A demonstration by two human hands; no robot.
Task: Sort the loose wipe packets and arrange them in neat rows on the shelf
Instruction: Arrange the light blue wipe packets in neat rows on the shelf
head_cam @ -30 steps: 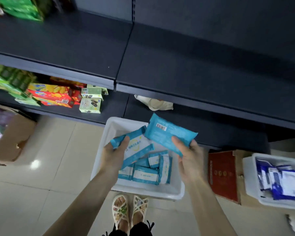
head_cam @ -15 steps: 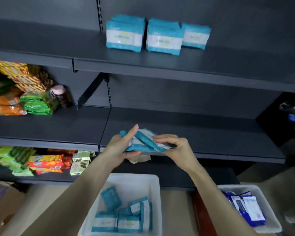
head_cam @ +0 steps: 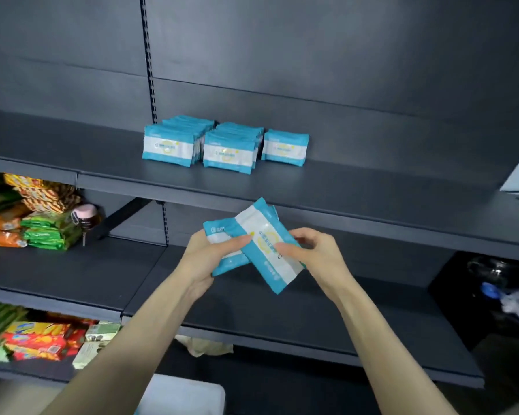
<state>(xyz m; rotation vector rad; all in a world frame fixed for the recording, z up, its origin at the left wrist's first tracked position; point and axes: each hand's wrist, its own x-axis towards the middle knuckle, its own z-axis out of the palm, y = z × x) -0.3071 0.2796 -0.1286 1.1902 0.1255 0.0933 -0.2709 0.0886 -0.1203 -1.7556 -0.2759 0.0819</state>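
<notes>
Head view. Gripped between both hands, in front of the shelf (head_cam: pixel 372 187) edge: at least two teal wipe packets (head_cam: pixel 267 265), white centre band, yellow emblem, crossed over each other. Clasped by left hand (head_cam: pixel 204 256) on one side, pinched by right hand (head_cam: pixel 315 253) on the other. Upright on shelf: three rows of shelved packets (head_cam: pixel 228 151), same design. Label print too blurred to read.
</notes>
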